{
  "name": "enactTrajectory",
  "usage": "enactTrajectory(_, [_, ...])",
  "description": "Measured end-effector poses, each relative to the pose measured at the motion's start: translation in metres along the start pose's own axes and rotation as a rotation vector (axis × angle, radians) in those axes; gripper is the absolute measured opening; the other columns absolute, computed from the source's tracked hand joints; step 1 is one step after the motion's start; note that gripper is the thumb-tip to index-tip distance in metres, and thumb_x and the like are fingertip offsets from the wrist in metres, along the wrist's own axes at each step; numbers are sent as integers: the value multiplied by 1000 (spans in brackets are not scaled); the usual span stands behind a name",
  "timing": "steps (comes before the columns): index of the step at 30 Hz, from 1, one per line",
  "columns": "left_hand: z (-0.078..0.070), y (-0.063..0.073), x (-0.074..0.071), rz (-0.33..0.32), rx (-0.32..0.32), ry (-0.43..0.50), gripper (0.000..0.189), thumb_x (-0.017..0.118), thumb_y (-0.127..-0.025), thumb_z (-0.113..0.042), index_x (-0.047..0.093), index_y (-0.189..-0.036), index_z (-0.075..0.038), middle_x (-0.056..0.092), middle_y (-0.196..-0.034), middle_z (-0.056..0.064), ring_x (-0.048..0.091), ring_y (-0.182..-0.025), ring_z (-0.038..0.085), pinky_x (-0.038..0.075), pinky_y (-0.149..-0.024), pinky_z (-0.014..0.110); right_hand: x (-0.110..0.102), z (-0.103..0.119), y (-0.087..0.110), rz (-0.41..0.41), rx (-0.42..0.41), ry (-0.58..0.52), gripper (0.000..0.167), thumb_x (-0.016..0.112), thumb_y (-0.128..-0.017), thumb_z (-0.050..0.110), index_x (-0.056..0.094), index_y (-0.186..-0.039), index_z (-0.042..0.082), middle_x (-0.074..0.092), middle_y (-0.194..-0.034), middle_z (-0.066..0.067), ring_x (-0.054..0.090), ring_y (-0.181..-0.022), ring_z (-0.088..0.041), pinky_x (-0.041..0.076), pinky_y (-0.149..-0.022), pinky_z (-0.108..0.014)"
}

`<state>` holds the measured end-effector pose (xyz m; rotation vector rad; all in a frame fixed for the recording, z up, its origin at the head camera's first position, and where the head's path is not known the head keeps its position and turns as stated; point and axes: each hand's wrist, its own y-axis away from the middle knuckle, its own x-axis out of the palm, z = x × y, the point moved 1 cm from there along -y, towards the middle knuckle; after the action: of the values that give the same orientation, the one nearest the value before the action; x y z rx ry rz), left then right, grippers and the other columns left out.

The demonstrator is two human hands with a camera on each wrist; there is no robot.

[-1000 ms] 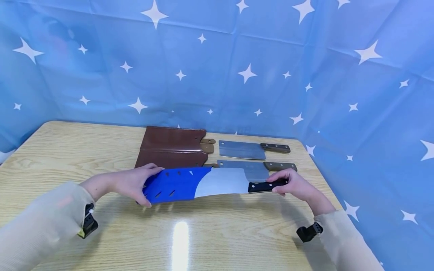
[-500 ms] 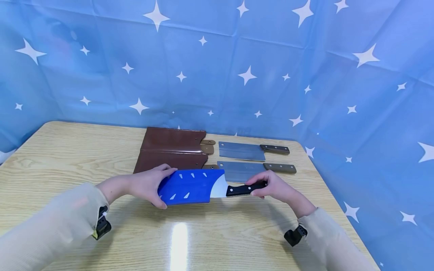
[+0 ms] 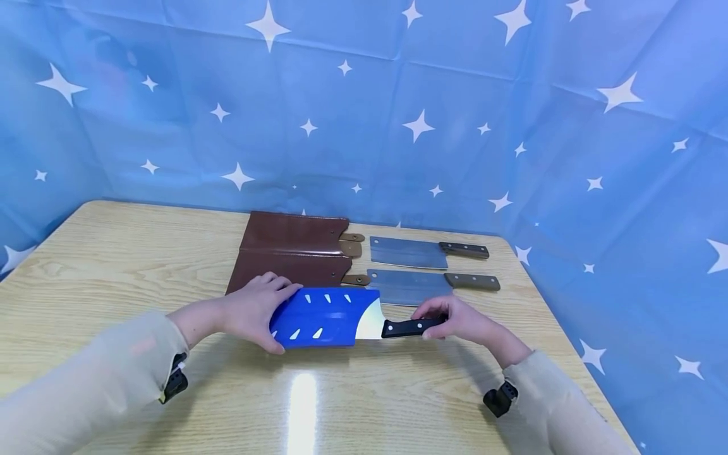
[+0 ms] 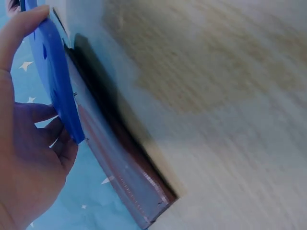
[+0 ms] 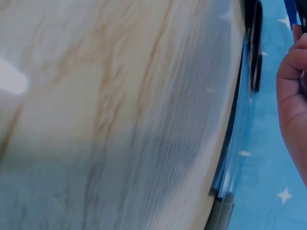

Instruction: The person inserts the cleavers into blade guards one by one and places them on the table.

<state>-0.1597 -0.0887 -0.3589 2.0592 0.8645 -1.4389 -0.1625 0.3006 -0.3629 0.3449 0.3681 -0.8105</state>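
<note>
In the head view my left hand (image 3: 256, 309) grips the closed end of a blue blade sheath (image 3: 327, 319), thumb at the lower edge and fingers along the top. The left wrist view shows the same blue sheath (image 4: 55, 72) pinched between thumb and fingers. My right hand (image 3: 461, 321) pinches the black riveted handle (image 3: 404, 327) of a cleaver. Most of its blade is hidden inside the sheath; a short bright strip of blade (image 3: 371, 321) shows between sheath and handle. Sheath and cleaver are held above the table. In the right wrist view, the right hand (image 5: 293, 91) is only partly visible.
Behind my hands, two brown leather sheaths (image 3: 290, 235) with strap tabs lie on the wooden table (image 3: 142, 253). To their right lie two cleavers, an upper one (image 3: 408, 251) and a lower one (image 3: 404, 285), handles pointing right. A blue star-patterned cloth (image 3: 364, 95) hangs behind.
The cleaver's blade has slid deeper into the blue sheath, leaving much less metal showing. My left hand has moved right and my right hand left; over the last half second they barely moved.
</note>
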Motion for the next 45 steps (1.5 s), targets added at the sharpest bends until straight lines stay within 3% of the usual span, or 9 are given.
enactTrajectory(11, [-2, 8, 13, 51, -22, 61, 104, 79, -59, -50, 38, -140, 2, 46, -129, 14, 40, -116, 27, 37, -97, 47, 4, -8, 1, 62, -2, 42, 34, 71, -81, 9, 62, -110, -6, 65, -102, 17, 59, -94, -1, 46, -84, -20])
enactTrajectory(17, [0, 11, 22, 94, -27, 98, 105, 80, -59, -51, 38, -140, 1, 45, -130, 13, 40, -117, 26, 38, -98, 47, 8, -8, -1, 135, 12, 92, 31, 69, -83, 9, 63, -111, -1, 64, -103, 7, 58, -90, -2, 47, -80, -22])
enactTrajectory(23, [5, 12, 29, 95, -15, 51, 106, 79, -59, -55, 38, -141, -2, 41, -134, 13, 38, -120, 26, 39, -100, 46, 12, -8, -3, 210, -3, 171, 31, 70, -82, 10, 64, -111, 1, 65, -98, -11, 56, -80, -4, 48, -73, -25])
enactTrajectory(28, [7, 11, 29, 88, -9, 35, 109, 81, -57, -56, 38, -142, -2, 41, -134, 12, 39, -119, 24, 42, -98, 43, 15, -6, -4, 211, 29, 183, 32, 72, -81, 12, 66, -109, 1, 66, -103, -12, 55, -80, -4, 47, -72, -24])
enactTrajectory(33, [7, 12, 27, 101, -4, 47, 112, 79, -57, -61, 36, -143, -4, 40, -136, 12, 38, -120, 25, 41, -99, 43, 16, -5, -5, 200, 25, 221, 30, 73, -79, 14, 68, -107, 2, 65, -96, -12, 53, -77, -8, 45, -68, -23])
enactTrajectory(36, [9, 13, 24, 78, 13, 74, 110, 78, -59, -62, 36, -143, -6, 40, -136, 11, 39, -122, 25, 41, -100, 44, 15, -5, -5, 198, 12, 237, 29, 72, -81, 15, 67, -107, 3, 63, -96, -12, 53, -79, -8, 46, -69, -22])
enactTrajectory(40, [15, 11, 15, -12, 31, 105, 101, 77, -62, -59, 41, -141, -8, 45, -131, 9, 42, -119, 27, 44, -96, 45, 11, -4, -4, 172, 6, 259, 30, 70, -83, 17, 66, -110, 4, 63, -103, -12, 56, -85, -9, 47, -74, -25])
enactTrajectory(45, [29, 3, 2, -86, -10, 129, 95, 78, -66, -53, 41, -141, -8, 47, -131, 11, 42, -120, 30, 44, -95, 47, 2, -2, -3, 101, 30, 327, 32, 69, -84, 20, 65, -113, 7, 65, -110, -10, 58, -95, -18, 47, -82, -30])
